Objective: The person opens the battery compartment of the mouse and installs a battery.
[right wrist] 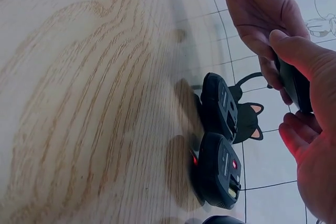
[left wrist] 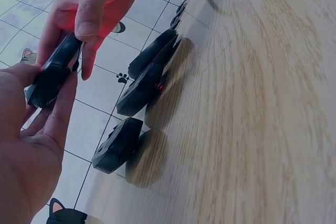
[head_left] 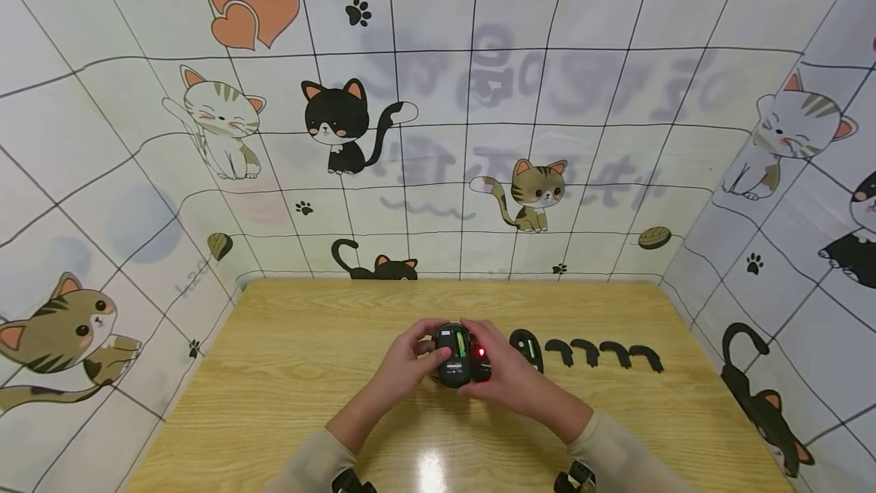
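Note:
Both hands hold a black computer mouse (head_left: 452,367) with its underside up and a green battery showing in its open compartment. My left hand (head_left: 409,360) grips its left side, thumb on the underside. My right hand (head_left: 505,375) holds the opposite side. In the left wrist view the held mouse (left wrist: 52,72) is raised above the table between the fingers. Just right of it in the head view lies a second mouse (head_left: 482,367) with a red light, partly hidden by my right hand. A third mouse (head_left: 527,347) lies beyond that hand, its battery visible.
Several curved black covers (head_left: 616,354) lie in a row on the wooden table (head_left: 287,371), right of the mice. A cat-print sheet (head_left: 438,204) hangs behind the table and along its sides. In the right wrist view, mice (right wrist: 218,171) lie close below the hands.

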A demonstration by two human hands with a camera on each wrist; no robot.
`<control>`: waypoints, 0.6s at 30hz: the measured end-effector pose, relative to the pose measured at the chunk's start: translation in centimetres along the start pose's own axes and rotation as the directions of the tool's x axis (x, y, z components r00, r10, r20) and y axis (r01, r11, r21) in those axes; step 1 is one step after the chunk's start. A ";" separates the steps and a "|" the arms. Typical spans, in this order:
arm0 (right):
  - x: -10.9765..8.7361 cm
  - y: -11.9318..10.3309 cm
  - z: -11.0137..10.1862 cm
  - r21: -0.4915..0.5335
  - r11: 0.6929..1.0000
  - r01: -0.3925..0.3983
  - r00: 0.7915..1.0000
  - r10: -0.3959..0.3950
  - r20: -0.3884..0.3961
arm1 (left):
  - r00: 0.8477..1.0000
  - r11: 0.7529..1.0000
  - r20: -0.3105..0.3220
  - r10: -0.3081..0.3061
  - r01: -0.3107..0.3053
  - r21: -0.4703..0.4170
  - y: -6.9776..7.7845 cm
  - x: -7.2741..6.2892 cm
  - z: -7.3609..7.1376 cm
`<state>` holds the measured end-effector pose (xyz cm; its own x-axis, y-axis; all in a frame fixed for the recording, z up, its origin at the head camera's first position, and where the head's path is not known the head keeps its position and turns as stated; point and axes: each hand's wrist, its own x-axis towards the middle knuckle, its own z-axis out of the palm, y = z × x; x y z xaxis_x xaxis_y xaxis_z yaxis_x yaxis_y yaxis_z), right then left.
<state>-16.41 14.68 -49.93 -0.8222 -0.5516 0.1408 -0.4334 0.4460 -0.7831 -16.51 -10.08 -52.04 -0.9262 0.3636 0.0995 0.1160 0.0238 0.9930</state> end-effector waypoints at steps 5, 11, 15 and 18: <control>0.2 0.1 0.1 0.004 1.000 0.026 1.000 -0.026 0.004 | 1.000 1.000 0.007 0.001 -0.002 0.021 0.0 0.0 -0.1; 0.3 0.3 0.2 0.015 0.998 0.054 0.999 -0.054 0.002 | 0.999 0.998 0.051 0.016 -0.020 0.066 -0.1 -0.3 -0.5; 0.5 0.5 0.3 -0.005 0.997 0.075 0.997 -0.075 0.012 | 0.993 0.995 0.113 0.039 -0.049 0.089 -0.2 -0.6 -1.1; 0.6 0.5 0.4 -0.004 0.997 0.078 0.997 -0.078 0.019 | 0.985 0.990 0.163 0.056 -0.076 0.116 -0.3 -0.8 -1.5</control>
<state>-16.92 14.30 -50.46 -0.7786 -0.5982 0.1895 -0.4977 0.4048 -0.7671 -16.34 -11.79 -52.29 -0.8476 0.5109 0.1436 0.2267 0.1039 0.9684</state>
